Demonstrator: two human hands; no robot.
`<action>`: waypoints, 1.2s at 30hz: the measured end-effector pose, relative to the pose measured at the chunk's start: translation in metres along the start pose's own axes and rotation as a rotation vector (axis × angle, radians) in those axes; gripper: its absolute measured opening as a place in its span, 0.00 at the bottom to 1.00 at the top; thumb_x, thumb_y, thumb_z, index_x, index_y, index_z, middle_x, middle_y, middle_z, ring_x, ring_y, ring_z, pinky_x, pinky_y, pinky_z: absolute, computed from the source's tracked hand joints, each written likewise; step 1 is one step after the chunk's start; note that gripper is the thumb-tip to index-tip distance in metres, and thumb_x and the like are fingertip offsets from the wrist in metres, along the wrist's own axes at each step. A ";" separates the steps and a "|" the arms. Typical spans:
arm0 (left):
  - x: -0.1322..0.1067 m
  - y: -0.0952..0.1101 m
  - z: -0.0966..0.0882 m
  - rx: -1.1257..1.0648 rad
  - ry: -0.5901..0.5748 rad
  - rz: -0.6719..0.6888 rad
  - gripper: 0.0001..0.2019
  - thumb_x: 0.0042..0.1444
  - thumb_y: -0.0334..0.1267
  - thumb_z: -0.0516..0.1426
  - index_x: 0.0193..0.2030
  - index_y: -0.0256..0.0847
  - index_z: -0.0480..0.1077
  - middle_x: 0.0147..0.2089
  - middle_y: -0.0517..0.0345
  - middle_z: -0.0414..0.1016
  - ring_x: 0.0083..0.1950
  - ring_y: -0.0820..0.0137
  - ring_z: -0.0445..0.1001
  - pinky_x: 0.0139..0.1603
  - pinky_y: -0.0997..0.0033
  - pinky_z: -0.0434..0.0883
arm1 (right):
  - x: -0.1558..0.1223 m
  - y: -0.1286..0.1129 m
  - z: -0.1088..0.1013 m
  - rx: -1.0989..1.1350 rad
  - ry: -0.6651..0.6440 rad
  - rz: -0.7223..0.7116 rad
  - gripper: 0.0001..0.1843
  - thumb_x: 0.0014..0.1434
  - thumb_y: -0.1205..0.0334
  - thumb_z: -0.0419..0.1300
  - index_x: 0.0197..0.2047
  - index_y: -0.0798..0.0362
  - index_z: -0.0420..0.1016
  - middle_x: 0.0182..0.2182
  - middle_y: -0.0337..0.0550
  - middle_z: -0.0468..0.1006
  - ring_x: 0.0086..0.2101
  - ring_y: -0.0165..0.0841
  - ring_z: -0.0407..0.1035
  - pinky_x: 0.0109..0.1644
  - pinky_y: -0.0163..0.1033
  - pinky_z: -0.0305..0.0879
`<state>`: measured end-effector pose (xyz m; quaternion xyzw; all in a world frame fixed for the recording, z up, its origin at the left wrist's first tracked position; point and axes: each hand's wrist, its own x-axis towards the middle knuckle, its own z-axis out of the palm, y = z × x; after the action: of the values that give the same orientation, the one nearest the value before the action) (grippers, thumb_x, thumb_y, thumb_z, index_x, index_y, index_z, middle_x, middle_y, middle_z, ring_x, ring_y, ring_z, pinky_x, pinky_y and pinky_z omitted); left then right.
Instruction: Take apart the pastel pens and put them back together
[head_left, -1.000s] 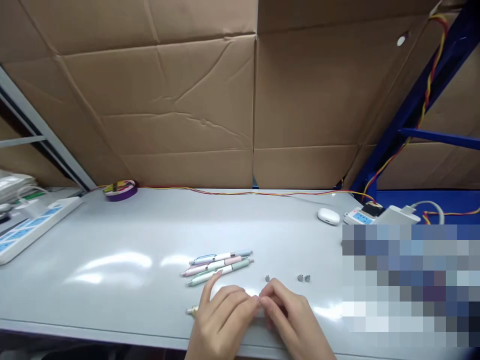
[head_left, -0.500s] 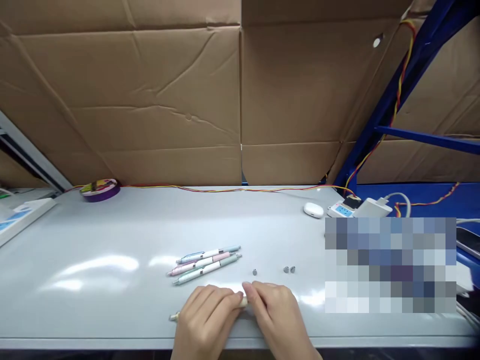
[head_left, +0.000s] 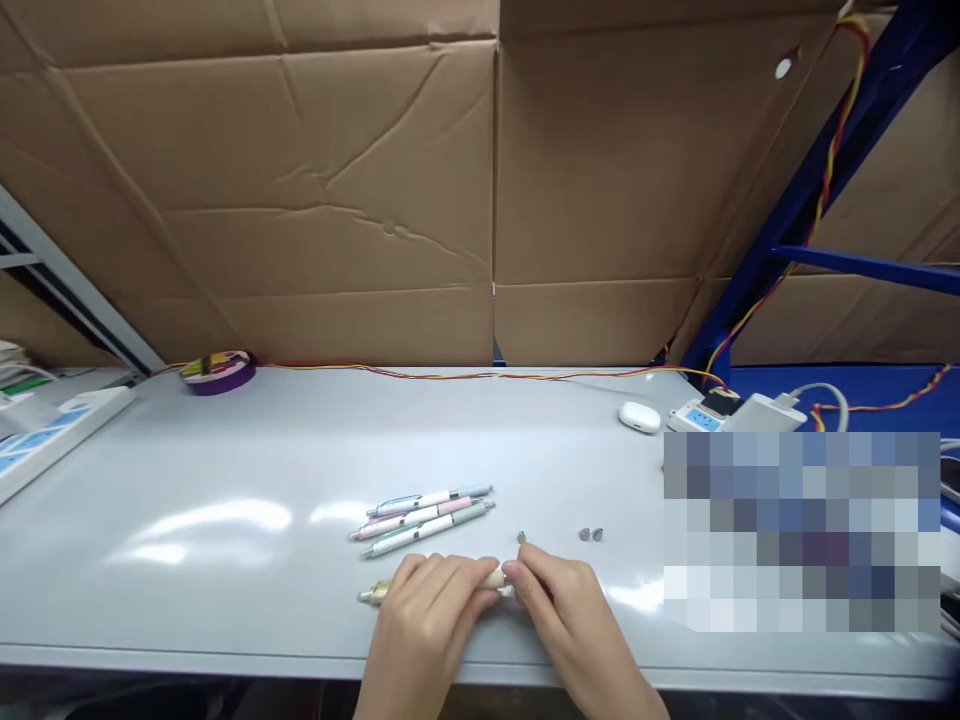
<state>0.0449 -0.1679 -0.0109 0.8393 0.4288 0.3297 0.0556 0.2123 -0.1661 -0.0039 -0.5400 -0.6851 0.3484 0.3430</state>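
My left hand (head_left: 431,610) is wrapped around a cream pen (head_left: 493,580) with a gold clicker end that sticks out on the left. At the pen's other end, the thumb and forefinger of my right hand (head_left: 559,605) are pinched together on its tip; what lies between those fingertips is mostly covered. A bit of something whitish shows below the pen. Beyond my hands lie three click pens side by side: a blue and white pen (head_left: 431,500), a pink and white pen (head_left: 414,520) and a green and white pen (head_left: 427,531). Small grey cone tips (head_left: 591,535) lie to the right.
A purple tape roll (head_left: 217,375) lies at the back left, near a white power strip (head_left: 64,435). A white earbud case (head_left: 639,417) and a plugged-in charger (head_left: 765,420) are at the back right. Twisted wires run along the cardboard wall (head_left: 337,230). A blurred patch covers the right side.
The view has shifted slightly, so everything sits a little to the right and higher. My right fingers have closed on the pen's tip end, and more of the gold end shows.
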 end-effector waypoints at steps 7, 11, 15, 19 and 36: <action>0.003 0.002 0.000 0.077 0.048 -0.017 0.10 0.67 0.33 0.47 0.51 0.44 0.64 0.33 0.60 0.76 0.30 0.68 0.72 0.31 0.68 0.65 | 0.000 -0.002 -0.004 0.115 -0.014 -0.023 0.09 0.62 0.60 0.53 0.47 0.49 0.65 0.35 0.37 0.74 0.29 0.29 0.66 0.33 0.31 0.62; 0.003 0.002 0.000 0.055 -0.014 -0.043 0.10 0.66 0.32 0.46 0.48 0.46 0.66 0.35 0.61 0.76 0.32 0.68 0.73 0.32 0.68 0.65 | 0.002 0.001 0.000 0.000 0.015 -0.007 0.15 0.65 0.53 0.49 0.29 0.50 0.64 0.22 0.34 0.67 0.23 0.29 0.60 0.27 0.33 0.57; 0.004 0.003 0.000 0.065 0.010 -0.043 0.10 0.67 0.33 0.46 0.47 0.44 0.66 0.35 0.59 0.76 0.33 0.67 0.73 0.32 0.68 0.65 | 0.001 0.001 0.000 0.040 0.011 -0.022 0.14 0.65 0.57 0.49 0.29 0.51 0.65 0.25 0.35 0.71 0.26 0.30 0.64 0.30 0.32 0.60; 0.004 0.003 0.000 0.089 0.030 -0.045 0.11 0.66 0.33 0.46 0.48 0.45 0.67 0.34 0.59 0.76 0.31 0.68 0.72 0.31 0.69 0.65 | -0.001 0.000 -0.004 0.121 0.045 -0.039 0.09 0.64 0.60 0.50 0.37 0.50 0.70 0.30 0.38 0.74 0.30 0.31 0.68 0.34 0.32 0.64; 0.000 0.000 -0.003 0.117 0.061 -0.144 0.17 0.64 0.27 0.45 0.50 0.49 0.69 0.36 0.59 0.74 0.35 0.68 0.71 0.34 0.68 0.65 | -0.009 0.003 -0.011 0.013 0.352 0.001 0.22 0.66 0.51 0.45 0.22 0.49 0.52 0.19 0.34 0.55 0.21 0.29 0.54 0.25 0.33 0.54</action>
<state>0.0434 -0.1688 -0.0089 0.7977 0.5080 0.3245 0.0172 0.2246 -0.1733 -0.0016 -0.5908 -0.6118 0.2530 0.4612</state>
